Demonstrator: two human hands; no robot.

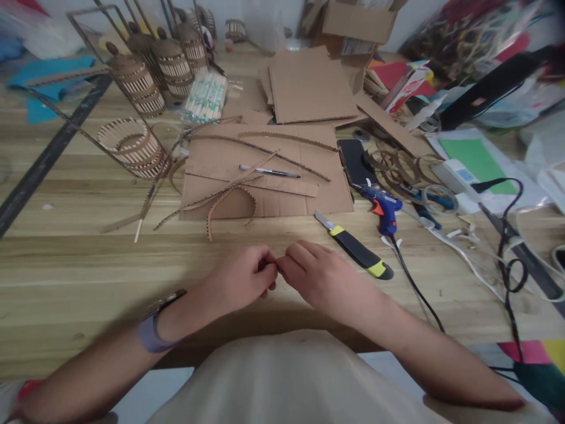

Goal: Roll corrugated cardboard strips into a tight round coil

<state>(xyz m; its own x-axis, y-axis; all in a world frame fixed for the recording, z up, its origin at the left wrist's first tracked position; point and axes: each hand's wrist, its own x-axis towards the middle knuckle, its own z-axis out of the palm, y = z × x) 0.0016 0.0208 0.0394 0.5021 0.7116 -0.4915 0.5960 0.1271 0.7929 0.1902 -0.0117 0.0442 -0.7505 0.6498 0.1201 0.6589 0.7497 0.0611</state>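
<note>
My left hand [242, 278] and my right hand [316, 274] meet fingertip to fingertip over the wooden table [88, 259], near its front edge. Both have their fingers curled and pinched together; whatever sits between them is hidden or too small to name. A watch with a purple strap is on my left wrist. Just right of my right hand lies a black and yellow utility knife [356, 249]. Beyond the hands lie cardboard sheets [282, 176] with several notched cardboard strips [229, 197] and a pen [269, 171] on them.
A blue glue gun [383, 210] with its black cord lies at right, beside a phone [354, 161], cardboard rings and scissors. Slatted cardboard baskets [132, 144] and a metal frame stand at back left. Stacked cardboard and a box are at the back.
</note>
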